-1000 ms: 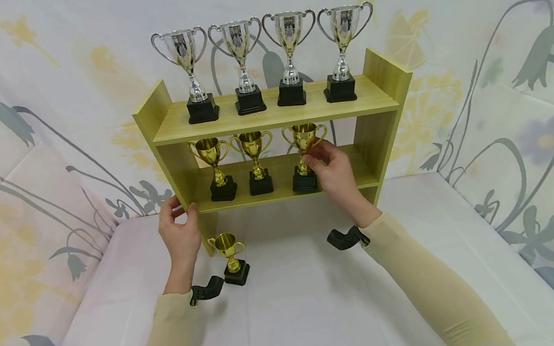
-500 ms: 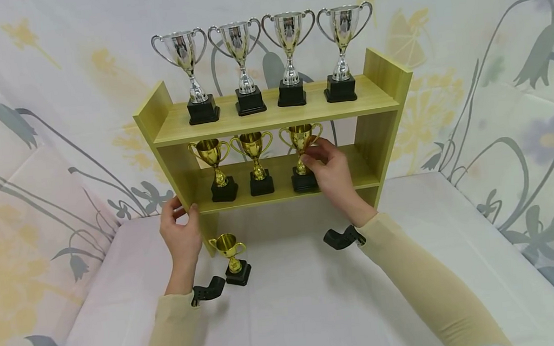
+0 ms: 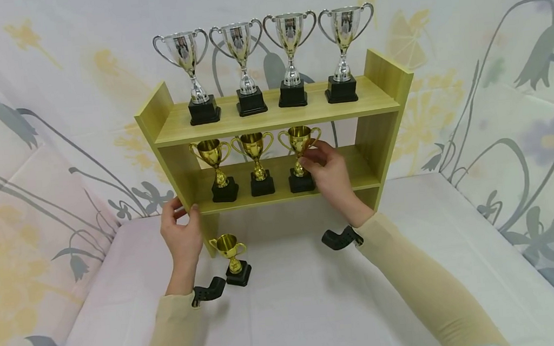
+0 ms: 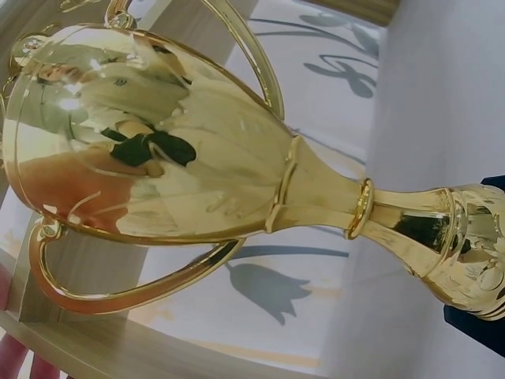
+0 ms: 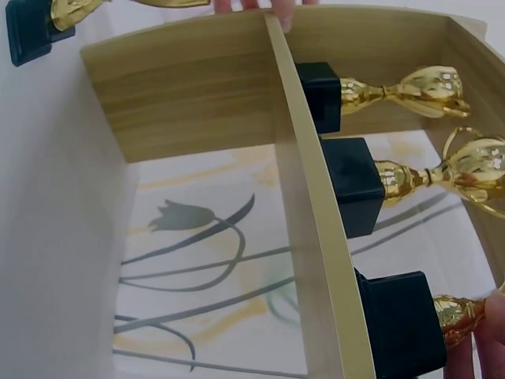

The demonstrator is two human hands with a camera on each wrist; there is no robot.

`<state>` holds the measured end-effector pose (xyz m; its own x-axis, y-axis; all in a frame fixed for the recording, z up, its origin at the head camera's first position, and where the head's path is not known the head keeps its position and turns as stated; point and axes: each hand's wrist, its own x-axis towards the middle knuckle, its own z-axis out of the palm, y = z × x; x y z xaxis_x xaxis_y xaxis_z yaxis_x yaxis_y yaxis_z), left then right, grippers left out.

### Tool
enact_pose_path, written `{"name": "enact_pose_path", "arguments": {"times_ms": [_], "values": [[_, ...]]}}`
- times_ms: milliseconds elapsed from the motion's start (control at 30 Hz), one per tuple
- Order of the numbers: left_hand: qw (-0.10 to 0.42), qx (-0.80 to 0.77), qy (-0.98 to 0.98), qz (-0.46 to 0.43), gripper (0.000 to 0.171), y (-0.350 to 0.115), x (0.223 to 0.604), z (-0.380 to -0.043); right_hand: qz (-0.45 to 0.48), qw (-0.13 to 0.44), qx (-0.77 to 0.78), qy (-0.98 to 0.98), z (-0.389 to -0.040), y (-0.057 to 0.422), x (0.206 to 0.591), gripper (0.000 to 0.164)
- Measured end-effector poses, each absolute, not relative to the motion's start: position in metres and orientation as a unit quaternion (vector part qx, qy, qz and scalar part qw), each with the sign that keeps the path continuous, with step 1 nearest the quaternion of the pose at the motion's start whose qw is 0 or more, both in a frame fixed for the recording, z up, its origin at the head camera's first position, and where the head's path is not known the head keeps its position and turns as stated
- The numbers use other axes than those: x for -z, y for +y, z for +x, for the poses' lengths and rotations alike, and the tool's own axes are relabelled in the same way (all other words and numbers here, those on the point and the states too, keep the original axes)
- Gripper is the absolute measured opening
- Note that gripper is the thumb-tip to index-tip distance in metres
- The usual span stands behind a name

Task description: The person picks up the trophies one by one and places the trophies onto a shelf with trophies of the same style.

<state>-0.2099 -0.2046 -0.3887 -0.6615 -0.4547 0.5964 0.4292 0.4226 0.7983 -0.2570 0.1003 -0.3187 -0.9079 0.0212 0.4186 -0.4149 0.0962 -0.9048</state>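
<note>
My right hand point(image 3: 331, 174) pinches the stem of a gold trophy cup point(image 3: 298, 137), whose black base is at the middle shelf board. In the right wrist view that black base point(image 5: 402, 324) appears at the board's edge. Two more gold trophies, a left one point(image 3: 211, 152) and a middle one point(image 3: 253, 145), stand upright on the same board. At the left end, my left hand point(image 3: 183, 237) grips the side panel of the wooden shelf point(image 3: 275, 124), thumb in front. Below it on the table stands another gold trophy point(image 3: 236, 266), large in the left wrist view point(image 4: 181, 142).
Several silver trophies point(image 3: 289, 36) with black bases line the top board. A white cloth point(image 3: 292, 302) covers the table. Behind the shelf hangs a flowered cloth point(image 3: 467, 103). The top board lies just above the gold cups' rims.
My right hand has shifted slightly left along the middle board, and the gold trophy in its fingers moved left with it. The left hand stays on the side panel.
</note>
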Motion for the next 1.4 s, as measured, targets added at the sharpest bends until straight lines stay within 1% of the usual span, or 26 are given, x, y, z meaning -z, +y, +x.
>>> {"name": "enact_pose_path", "arguments": {"times_ms": [333, 600, 800, 1033, 1233, 1400], "values": [[0.414, 0.533, -0.738, 0.006, 0.025, -0.205, 0.389, -0.209, 0.132, 0.161, -0.648, -0.733, -0.256, 0.096, 0.32, 0.035], [0.41, 0.526, -0.745, 0.01, 0.026, -0.205, 0.39, -0.209, 0.128, 0.158, -0.647, -0.735, -0.258, 0.091, 0.322, 0.035], [0.408, 0.527, -0.745, 0.014, 0.025, -0.204, 0.39, -0.209, 0.135, 0.169, -0.634, -0.742, -0.258, 0.09, 0.322, 0.031], [0.421, 0.529, -0.737, 0.003, 0.026, -0.205, 0.389, -0.21, 0.138, 0.181, -0.63, -0.743, -0.259, 0.088, 0.322, 0.033], [0.411, 0.532, -0.74, 0.013, 0.024, -0.204, 0.388, -0.209, 0.134, 0.183, -0.632, -0.741, -0.259, 0.087, 0.323, 0.032], [0.407, 0.538, -0.738, 0.011, 0.024, -0.203, 0.387, -0.209, 0.134, 0.197, -0.635, -0.735, -0.258, 0.085, 0.323, 0.029]]}}
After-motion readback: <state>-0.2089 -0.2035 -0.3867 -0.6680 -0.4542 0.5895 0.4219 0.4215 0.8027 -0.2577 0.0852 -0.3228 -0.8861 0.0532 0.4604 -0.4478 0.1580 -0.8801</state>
